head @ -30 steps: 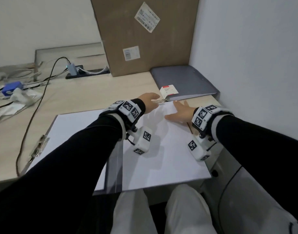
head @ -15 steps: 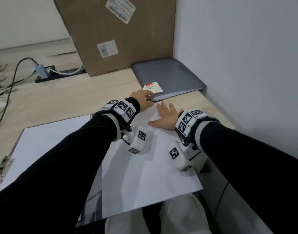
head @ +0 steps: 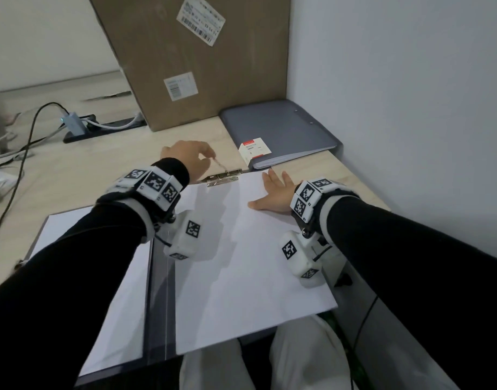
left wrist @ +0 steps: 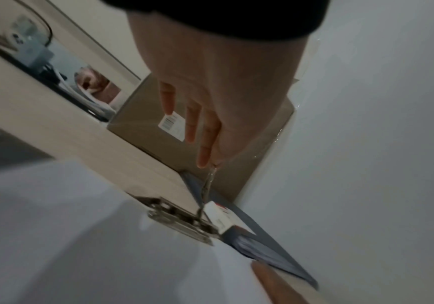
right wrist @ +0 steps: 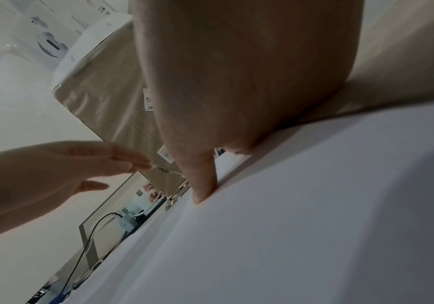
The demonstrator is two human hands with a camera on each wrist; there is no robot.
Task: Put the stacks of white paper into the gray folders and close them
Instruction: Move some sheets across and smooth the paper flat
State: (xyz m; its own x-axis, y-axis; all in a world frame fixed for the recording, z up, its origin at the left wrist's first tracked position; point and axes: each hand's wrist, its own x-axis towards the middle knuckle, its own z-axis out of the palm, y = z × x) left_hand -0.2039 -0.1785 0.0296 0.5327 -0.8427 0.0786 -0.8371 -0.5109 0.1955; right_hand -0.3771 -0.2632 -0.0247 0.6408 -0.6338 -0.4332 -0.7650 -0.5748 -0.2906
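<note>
An open gray folder (head: pixel 158 299) lies on the desk in front of me with white paper (head: pixel 241 263) on its right half and more white paper (head: pixel 56 232) on its left half. My left hand (head: pixel 189 157) pinches the thin wire lever (head: pixel 219 165) of the metal clip (head: pixel 223 177) at the paper's far edge; the lever (left wrist: pixel 207 185) is raised. My right hand (head: pixel 275 192) lies flat and presses the paper's far right corner, thumb (right wrist: pixel 205 185) on the sheet. A second gray folder (head: pixel 278 130) lies closed by the wall.
A large cardboard box (head: pixel 191 60) leans at the back. A white wall (head: pixel 396 108) bounds the right side. Cables and a power strip (head: pixel 101 126) lie at the back left. The folder's near edge overhangs the desk above my knees.
My left hand has lifted from the paper's far edge and now holds the clip's wire lever raised. The right hand still presses the same corner.
</note>
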